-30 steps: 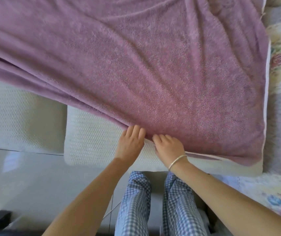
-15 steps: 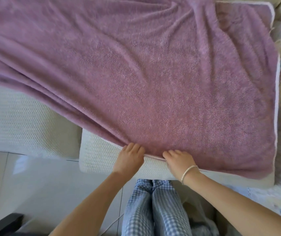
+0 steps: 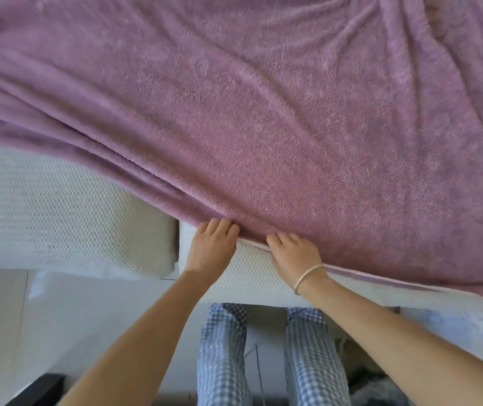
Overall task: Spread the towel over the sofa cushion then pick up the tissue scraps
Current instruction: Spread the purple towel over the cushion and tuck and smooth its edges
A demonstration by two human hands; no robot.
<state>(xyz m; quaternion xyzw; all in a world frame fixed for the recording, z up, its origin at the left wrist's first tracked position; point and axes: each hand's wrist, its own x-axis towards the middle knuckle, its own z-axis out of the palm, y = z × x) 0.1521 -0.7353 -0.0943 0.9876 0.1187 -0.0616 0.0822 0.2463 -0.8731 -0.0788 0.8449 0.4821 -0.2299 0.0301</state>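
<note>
Head view: the towel covers most of the sofa cushion, and its near hem slants from far left to near right. At the cushion's near edge, our left hand and right hand grip that hem side by side. The bare near-left corner lies nearest the left hand. Fingertips are hidden, and no tissue scraps are in view.

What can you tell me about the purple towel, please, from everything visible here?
The towel is mauve, fluffy terry with a paler hem along its near edge. It lies spread over the white textured sofa cushion, rumpled into long diagonal folds at the left and upper right, filling most of the view. The left hand and right hand grip its near edge side by side.
</note>
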